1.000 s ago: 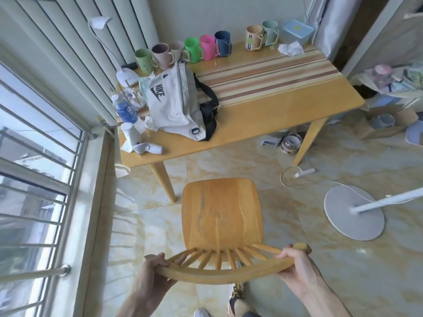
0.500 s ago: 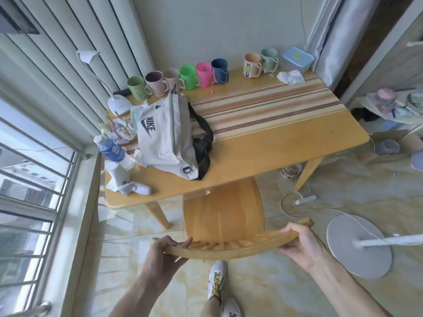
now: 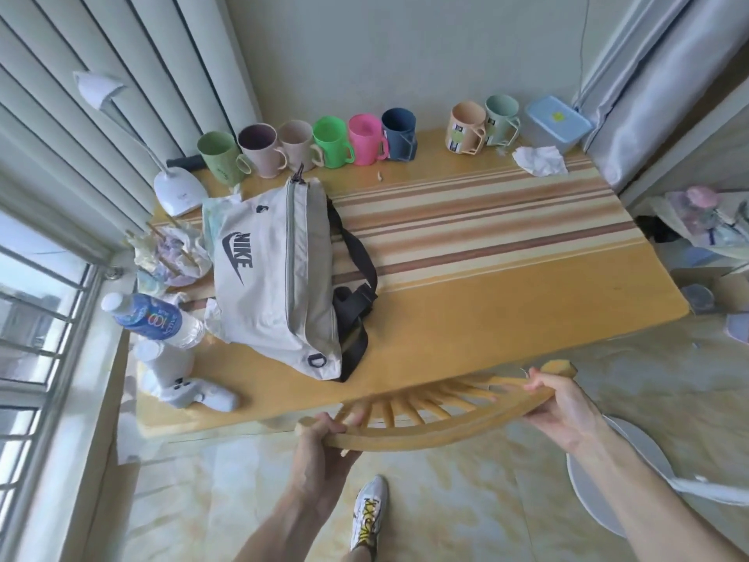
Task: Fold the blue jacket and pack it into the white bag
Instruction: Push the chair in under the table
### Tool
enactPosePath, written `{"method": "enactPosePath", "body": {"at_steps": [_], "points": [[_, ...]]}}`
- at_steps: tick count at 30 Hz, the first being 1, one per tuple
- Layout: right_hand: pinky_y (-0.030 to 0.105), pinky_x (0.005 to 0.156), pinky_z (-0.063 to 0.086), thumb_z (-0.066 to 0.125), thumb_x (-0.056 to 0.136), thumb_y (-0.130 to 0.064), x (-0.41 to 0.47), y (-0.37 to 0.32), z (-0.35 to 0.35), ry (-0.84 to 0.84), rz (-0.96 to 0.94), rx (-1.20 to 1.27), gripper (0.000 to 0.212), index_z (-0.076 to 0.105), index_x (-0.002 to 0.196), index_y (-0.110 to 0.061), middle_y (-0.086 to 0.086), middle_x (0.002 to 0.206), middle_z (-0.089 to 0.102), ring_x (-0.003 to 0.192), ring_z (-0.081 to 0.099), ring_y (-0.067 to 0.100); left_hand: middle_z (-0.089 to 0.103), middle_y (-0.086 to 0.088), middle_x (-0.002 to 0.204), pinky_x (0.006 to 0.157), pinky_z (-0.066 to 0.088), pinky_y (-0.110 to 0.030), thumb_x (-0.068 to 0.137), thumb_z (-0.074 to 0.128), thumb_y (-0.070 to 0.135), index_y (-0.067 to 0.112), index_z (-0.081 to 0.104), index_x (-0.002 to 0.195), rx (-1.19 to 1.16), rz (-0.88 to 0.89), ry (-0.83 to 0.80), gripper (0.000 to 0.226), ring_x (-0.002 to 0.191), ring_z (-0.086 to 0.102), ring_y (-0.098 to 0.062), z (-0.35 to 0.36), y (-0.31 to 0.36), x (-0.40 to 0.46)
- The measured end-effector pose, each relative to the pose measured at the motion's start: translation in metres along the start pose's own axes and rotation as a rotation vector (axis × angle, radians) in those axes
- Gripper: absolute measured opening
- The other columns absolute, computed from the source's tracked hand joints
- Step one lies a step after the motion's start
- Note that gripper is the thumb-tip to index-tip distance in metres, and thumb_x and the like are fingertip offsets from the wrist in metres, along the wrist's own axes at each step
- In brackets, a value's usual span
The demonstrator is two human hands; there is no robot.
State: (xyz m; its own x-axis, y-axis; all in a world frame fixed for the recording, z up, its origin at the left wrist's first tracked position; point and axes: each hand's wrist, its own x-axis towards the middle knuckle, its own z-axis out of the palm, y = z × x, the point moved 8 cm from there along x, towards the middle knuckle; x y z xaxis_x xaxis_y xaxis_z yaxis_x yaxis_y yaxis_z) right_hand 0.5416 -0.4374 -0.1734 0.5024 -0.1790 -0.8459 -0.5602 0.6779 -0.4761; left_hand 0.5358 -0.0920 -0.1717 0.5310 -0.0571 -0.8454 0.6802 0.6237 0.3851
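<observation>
A white bag [image 3: 271, 277] with a dark logo and a black strap lies zipped on the left part of the wooden table [image 3: 506, 318]. No blue jacket is in view. My left hand [image 3: 324, 444] grips the left end of a wooden chair's curved backrest [image 3: 437, 423]. My right hand [image 3: 563, 407] grips its right end. The chair's seat is hidden under the table's front edge.
Several coloured mugs [image 3: 332, 142] line the table's back edge, beside a white desk lamp [image 3: 178, 192] and a blue-lidded box [image 3: 557, 123]. A water bottle [image 3: 154, 318] and white handheld device [image 3: 186, 387] sit front left. A fan base [image 3: 608, 480] stands on the floor at right.
The chair has slid forward under the table, both hands still on its backrest. My view has moved closer to the table.
</observation>
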Motion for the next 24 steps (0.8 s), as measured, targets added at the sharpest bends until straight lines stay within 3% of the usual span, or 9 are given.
{"method": "enactPosePath", "body": {"at_steps": [2,4,8,11,12,15,19,21,24], "points": [[0.059,0.074,0.062,0.038,0.095,0.006,0.014,-0.004,0.000,0.015,0.005,0.027,0.039,0.036,0.128,-0.014,0.034,0.129,0.047,0.127,0.052,0.049,0.061,-0.011,0.095,0.103,0.047,-0.056,0.091,0.036,-0.011,0.013,0.043,0.083,-0.015,0.016,0.013,0.027,0.112,0.072,-0.035,0.008,0.005,0.007],[0.061,0.072,0.061,0.039,0.095,0.006,0.022,-0.003,0.000,0.029,0.033,0.018,0.033,0.043,0.121,-0.013,0.031,0.123,0.049,0.127,0.051,0.047,0.054,-0.010,0.105,0.104,0.048,-0.057,0.091,0.036,-0.011,0.012,0.045,0.087,-0.015,0.012,0.016,0.025,0.101,0.078,-0.032,0.009,0.006,0.014],[0.067,0.097,0.049,0.038,0.093,0.008,0.030,0.001,-0.003,0.025,0.046,0.019,0.027,0.045,0.097,-0.017,0.025,0.113,0.051,0.122,0.056,0.046,0.045,-0.010,0.126,0.087,0.055,-0.050,0.092,0.041,-0.007,0.011,0.047,0.103,0.007,-0.011,0.009,0.022,0.102,0.078,-0.031,0.001,0.000,0.029],[0.063,0.086,0.056,0.039,0.090,0.010,0.031,0.002,-0.003,0.007,0.044,0.023,0.028,0.045,0.095,-0.017,0.019,0.124,0.046,0.121,0.058,0.046,0.049,-0.006,0.134,0.092,0.054,-0.052,0.088,0.042,-0.009,0.003,0.052,0.116,-0.001,-0.031,0.007,0.032,0.110,0.075,-0.034,-0.005,-0.007,0.035],[0.062,0.080,0.059,0.040,0.089,0.010,0.033,0.002,-0.004,0.020,0.032,0.031,0.028,0.046,0.095,-0.016,0.014,0.125,0.043,0.126,0.055,0.047,0.053,-0.009,0.139,0.095,0.053,-0.053,0.086,0.043,-0.010,0.006,0.052,0.110,-0.005,-0.029,-0.002,0.030,0.113,0.074,-0.035,-0.004,-0.007,0.035],[0.061,0.077,0.061,0.040,0.088,0.011,0.034,0.000,-0.005,0.063,0.011,0.069,0.029,0.049,0.100,-0.013,0.012,0.115,0.044,0.133,0.048,0.047,0.056,-0.011,0.128,0.092,0.054,-0.052,0.087,0.042,-0.009,0.015,0.046,0.091,0.004,-0.032,0.009,0.024,0.113,0.074,-0.034,-0.003,-0.006,0.037],[0.061,0.096,0.052,0.040,0.088,0.008,0.032,0.001,-0.005,0.131,0.000,0.043,0.053,0.046,0.137,-0.009,0.029,0.134,0.045,0.132,0.048,0.044,0.057,-0.018,0.117,0.090,0.056,-0.051,0.089,0.043,-0.006,0.012,0.046,0.074,0.082,-0.017,0.075,0.024,0.104,0.078,-0.031,-0.006,-0.003,0.040],[0.060,0.103,0.048,0.042,0.089,0.007,0.029,-0.001,-0.004,0.193,-0.018,-0.025,0.052,0.048,0.137,-0.012,0.027,0.121,0.053,0.122,0.057,0.040,0.060,-0.016,0.107,0.089,0.057,-0.048,0.089,0.047,-0.006,0.010,0.051,0.082,0.130,-0.009,0.107,0.018,0.098,0.079,-0.027,-0.007,-0.002,0.037],[0.051,0.085,0.057,0.051,0.096,0.001,0.020,0.003,-0.008,0.352,-0.066,-0.177,0.023,0.052,0.118,-0.005,0.023,0.109,0.064,0.105,0.067,0.037,0.063,-0.017,0.103,0.081,0.059,-0.042,0.093,0.058,-0.001,0.004,0.054,0.108,0.236,0.043,0.200,0.016,0.092,0.076,-0.025,-0.015,0.003,0.032]]}}
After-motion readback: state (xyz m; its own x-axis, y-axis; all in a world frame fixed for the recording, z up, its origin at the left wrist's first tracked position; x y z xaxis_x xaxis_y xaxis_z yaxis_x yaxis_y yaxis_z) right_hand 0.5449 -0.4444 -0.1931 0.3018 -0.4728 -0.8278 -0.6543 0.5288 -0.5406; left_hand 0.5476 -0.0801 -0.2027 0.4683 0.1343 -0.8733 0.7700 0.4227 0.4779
